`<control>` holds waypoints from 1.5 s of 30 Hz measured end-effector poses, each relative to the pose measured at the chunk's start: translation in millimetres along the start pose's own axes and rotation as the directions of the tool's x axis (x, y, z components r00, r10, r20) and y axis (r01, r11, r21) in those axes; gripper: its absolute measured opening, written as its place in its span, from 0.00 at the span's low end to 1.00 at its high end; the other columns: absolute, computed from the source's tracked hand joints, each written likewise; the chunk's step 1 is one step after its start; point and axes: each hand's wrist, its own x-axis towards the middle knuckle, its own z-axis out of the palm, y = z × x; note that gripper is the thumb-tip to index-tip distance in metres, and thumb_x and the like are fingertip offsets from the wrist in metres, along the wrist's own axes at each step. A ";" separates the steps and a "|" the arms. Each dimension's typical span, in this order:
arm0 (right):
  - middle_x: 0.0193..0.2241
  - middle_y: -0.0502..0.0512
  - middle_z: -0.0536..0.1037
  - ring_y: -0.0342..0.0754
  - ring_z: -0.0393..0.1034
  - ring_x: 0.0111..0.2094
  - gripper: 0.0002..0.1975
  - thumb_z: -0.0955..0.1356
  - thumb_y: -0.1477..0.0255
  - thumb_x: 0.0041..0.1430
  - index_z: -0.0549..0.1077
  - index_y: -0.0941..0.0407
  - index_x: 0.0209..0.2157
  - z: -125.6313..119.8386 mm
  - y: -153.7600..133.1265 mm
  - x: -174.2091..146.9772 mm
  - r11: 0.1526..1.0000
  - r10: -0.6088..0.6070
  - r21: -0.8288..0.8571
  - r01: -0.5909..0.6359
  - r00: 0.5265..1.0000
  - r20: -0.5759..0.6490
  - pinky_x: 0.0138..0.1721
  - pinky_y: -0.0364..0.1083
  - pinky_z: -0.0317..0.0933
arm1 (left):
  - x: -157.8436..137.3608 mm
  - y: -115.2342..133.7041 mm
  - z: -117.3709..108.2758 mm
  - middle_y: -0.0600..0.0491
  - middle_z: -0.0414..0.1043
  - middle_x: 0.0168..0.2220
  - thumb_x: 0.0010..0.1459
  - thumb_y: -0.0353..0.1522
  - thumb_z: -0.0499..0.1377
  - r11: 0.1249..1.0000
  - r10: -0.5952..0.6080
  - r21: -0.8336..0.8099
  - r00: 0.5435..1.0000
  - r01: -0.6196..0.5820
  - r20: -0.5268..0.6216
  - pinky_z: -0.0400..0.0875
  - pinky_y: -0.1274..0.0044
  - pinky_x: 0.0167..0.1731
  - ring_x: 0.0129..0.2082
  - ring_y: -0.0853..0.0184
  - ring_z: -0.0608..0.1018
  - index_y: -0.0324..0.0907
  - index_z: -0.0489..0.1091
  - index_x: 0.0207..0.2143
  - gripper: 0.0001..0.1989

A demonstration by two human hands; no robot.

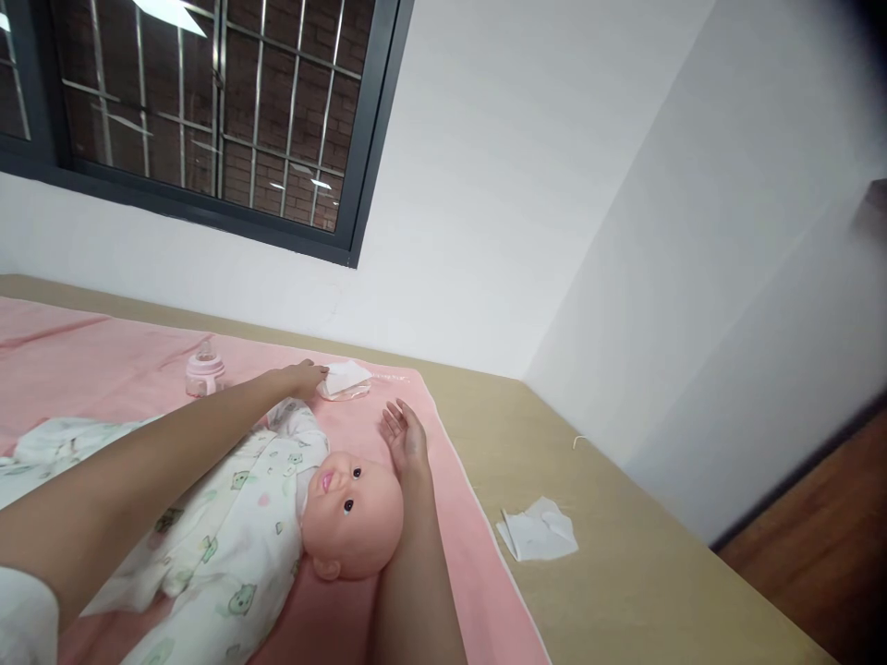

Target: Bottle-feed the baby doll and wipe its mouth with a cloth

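A baby doll (pixel 353 517) in a white sleepsuit (pixel 242 517) with green animal prints lies on its back. My left arm reaches across its body. With the fingertips of my left hand (pixel 302 379) I pinch the left edge of a white tissue (pixel 346 376), which lies on a clear plastic wrapper (pixel 350 393). My right forearm runs along the top of the doll's head, touching or very close to it. Beyond the head, my right hand (pixel 406 436) is open, fingers loosely curved and holding nothing.
A pink mat (pixel 457 545) lies under the doll on a tan surface (pixel 478 416). A pink-topped baby bottle (pixel 205 371) stands on the mat behind my left forearm. Right of the mat lies a crumpled white tissue (pixel 539 531). White walls and a barred window (pixel 208 111) rise behind.
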 end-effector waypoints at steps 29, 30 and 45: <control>0.41 0.54 0.78 0.46 0.75 0.34 0.26 0.75 0.67 0.49 0.70 0.53 0.50 28.8 -66.3 -52.3 0.955 0.117 -0.295 0.016 0.895 0.429 0.34 0.44 0.71 | -150.6 95.0 -68.9 0.52 0.45 0.69 0.57 0.25 0.47 0.950 0.268 -0.087 0.926 -0.300 -0.267 0.52 0.65 0.65 0.68 0.59 0.51 0.42 0.48 0.68 0.35; 0.43 0.55 0.78 0.46 0.75 0.34 0.26 0.74 0.65 0.50 0.69 0.52 0.52 32.4 -69.8 -56.3 0.944 0.138 -0.331 0.017 0.887 0.441 0.33 0.45 0.71 | -154.9 94.6 -67.6 0.52 0.45 0.69 0.58 0.25 0.47 0.950 0.262 -0.093 0.921 -0.299 -0.288 0.53 0.65 0.65 0.68 0.59 0.51 0.43 0.48 0.68 0.35; 0.35 0.59 0.78 0.50 0.76 0.31 0.36 0.64 0.46 0.56 0.63 0.54 0.59 86.4 -85.6 -96.9 0.721 0.392 -0.692 0.035 0.803 0.449 0.36 0.51 0.71 | -194.3 94.4 -84.3 0.59 0.38 0.71 0.64 0.32 0.43 0.929 0.283 -0.101 0.858 -0.357 -0.429 0.53 0.66 0.65 0.69 0.60 0.47 0.48 0.43 0.69 0.31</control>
